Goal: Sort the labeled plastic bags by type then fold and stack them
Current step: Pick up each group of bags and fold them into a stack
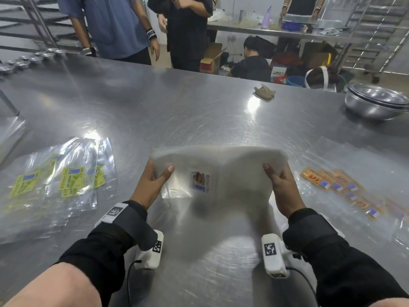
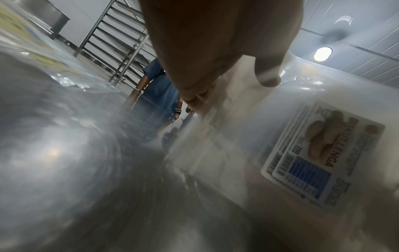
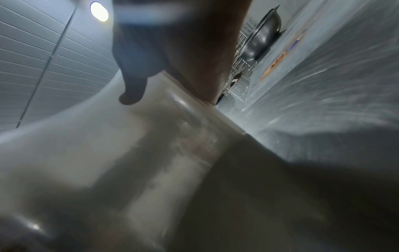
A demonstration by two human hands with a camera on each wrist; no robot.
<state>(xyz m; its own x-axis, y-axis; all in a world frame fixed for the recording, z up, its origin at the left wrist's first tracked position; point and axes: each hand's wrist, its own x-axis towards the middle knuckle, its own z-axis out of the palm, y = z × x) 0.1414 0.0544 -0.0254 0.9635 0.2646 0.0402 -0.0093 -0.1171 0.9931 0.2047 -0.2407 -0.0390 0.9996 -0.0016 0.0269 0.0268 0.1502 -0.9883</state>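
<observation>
A thick stack of clear plastic bags (image 1: 221, 165) with a white biscuit label (image 1: 200, 181) is lifted off the steel table (image 1: 199, 107), curved over at its far edge. My left hand (image 1: 155, 178) pinches its left side, thumb on top; my right hand (image 1: 280, 180) pinches its right side the same way. In the left wrist view the label (image 2: 319, 163) shows through the bags under my left hand (image 2: 224, 56). The right wrist view shows my right hand (image 3: 172, 56) on the milky bags (image 3: 129, 153). Green-labelled bags (image 1: 66, 180) lie at left, orange-labelled bags (image 1: 340, 185) at right.
Stacked steel bowls (image 1: 376, 103) stand at the table's far right, a crumpled brown cloth (image 1: 264, 92) near the far edge, small metal cups (image 1: 28, 60) at far left. Several people stand beyond the table, beside tray racks (image 1: 376, 34).
</observation>
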